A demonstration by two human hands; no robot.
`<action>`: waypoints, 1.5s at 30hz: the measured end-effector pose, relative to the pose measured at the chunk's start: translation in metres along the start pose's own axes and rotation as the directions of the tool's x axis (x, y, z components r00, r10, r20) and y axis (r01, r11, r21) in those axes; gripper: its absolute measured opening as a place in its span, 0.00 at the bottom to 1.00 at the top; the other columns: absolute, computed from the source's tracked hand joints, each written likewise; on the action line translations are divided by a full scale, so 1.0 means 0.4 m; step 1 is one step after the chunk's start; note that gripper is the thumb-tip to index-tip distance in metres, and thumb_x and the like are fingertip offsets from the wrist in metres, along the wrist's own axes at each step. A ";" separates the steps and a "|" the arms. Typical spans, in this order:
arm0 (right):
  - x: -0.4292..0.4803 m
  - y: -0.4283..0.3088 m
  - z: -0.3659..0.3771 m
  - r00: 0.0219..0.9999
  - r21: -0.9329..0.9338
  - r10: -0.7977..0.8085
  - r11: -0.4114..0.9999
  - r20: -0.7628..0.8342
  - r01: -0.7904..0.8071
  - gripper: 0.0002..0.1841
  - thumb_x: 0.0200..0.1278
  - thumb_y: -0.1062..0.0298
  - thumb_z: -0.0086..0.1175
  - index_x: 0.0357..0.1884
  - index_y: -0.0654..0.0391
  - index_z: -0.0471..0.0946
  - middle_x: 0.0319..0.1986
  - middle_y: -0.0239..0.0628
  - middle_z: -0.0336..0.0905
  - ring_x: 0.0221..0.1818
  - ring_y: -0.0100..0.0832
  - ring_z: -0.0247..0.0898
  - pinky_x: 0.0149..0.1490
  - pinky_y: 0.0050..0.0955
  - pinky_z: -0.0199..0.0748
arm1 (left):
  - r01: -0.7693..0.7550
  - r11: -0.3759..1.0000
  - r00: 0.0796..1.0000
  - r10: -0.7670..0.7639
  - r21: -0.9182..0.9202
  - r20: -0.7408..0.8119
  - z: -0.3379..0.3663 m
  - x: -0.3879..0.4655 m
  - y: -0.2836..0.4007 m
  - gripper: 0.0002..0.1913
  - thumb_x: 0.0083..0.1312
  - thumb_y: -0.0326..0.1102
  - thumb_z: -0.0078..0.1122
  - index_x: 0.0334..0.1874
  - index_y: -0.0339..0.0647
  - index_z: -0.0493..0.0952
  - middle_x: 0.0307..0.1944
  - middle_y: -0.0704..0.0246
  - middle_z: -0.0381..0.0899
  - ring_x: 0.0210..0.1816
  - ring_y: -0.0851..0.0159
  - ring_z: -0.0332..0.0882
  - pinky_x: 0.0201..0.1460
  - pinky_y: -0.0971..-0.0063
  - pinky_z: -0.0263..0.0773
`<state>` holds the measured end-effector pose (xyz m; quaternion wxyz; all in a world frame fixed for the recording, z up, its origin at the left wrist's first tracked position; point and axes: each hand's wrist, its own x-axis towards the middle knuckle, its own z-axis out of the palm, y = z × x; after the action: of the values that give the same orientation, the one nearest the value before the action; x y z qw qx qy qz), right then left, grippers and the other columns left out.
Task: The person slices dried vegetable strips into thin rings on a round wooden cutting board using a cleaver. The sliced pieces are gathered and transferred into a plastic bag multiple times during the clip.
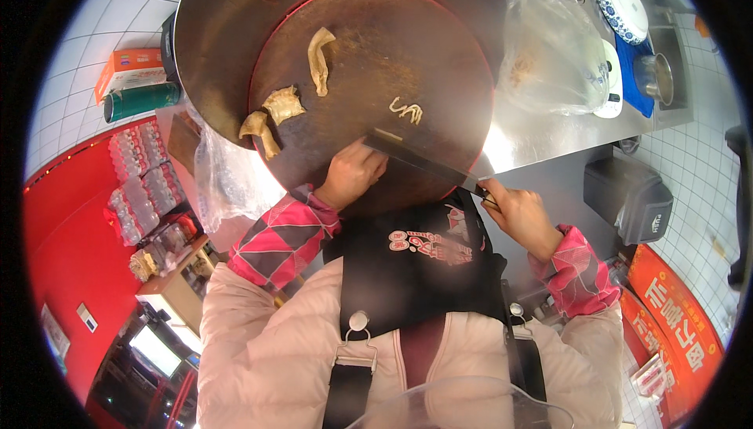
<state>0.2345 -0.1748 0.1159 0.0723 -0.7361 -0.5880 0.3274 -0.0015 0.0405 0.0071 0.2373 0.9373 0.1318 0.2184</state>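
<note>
In the head view, my right hand (520, 217) grips the handle of a kitchen knife (423, 161), whose blade reaches left over the round cutting board (365, 70). Beside the blade's far end is my left hand (356, 171), fingers curled down near the board; whether it pinches any food is hidden. A pale strip (388, 134) lies along the blade. Thin cut strips (407, 110) rest just beyond it. Farther left on the board are a long tan food piece (319, 61), a squarish one (284, 105) and a bent one (260, 133) near the rim.
A large metal pan (217, 64) surrounds the board's far and left sides. Right of it, a clear plastic bag (544, 52) sits on the steel counter (529, 141), near a white appliance (613, 79), a patterned bowl (623, 8) and a metal pot (662, 79). Clear plastic (220, 182) lies left.
</note>
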 end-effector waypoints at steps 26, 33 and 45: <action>0.137 -0.078 0.033 0.998 0.073 0.009 0.997 -0.058 -0.005 0.14 0.65 0.61 0.54 0.49 0.51 0.67 0.27 0.47 0.81 0.30 0.54 0.78 0.32 0.51 0.74 | 0.017 0.993 1.000 -0.015 -0.117 0.023 -0.023 -0.002 0.011 0.13 0.56 0.29 0.67 0.44 0.38 0.82 0.41 0.63 0.78 0.42 0.54 0.78 0.44 0.66 0.76; 0.105 -0.081 0.055 0.999 0.109 -0.031 0.993 -0.029 0.034 0.15 0.65 0.60 0.54 0.50 0.50 0.67 0.27 0.46 0.81 0.29 0.53 0.78 0.32 0.50 0.75 | 0.018 0.999 0.996 -0.014 -0.048 0.092 -0.015 -0.031 -0.002 0.11 0.58 0.32 0.66 0.42 0.40 0.80 0.39 0.63 0.77 0.41 0.55 0.77 0.44 0.65 0.74; 0.101 -0.102 0.052 0.998 0.013 -0.016 1.000 -0.061 0.016 0.14 0.62 0.63 0.56 0.47 0.52 0.67 0.25 0.45 0.80 0.28 0.50 0.79 0.29 0.48 0.75 | -0.007 1.000 0.998 0.009 -0.018 0.062 -0.002 -0.034 -0.008 0.10 0.57 0.33 0.67 0.39 0.39 0.81 0.37 0.63 0.77 0.39 0.55 0.77 0.42 0.65 0.75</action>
<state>0.1930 -0.1317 0.1037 0.0978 -0.7405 -0.5892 0.3081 -0.0140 0.0388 0.0014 0.2487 0.9420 0.1187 0.1914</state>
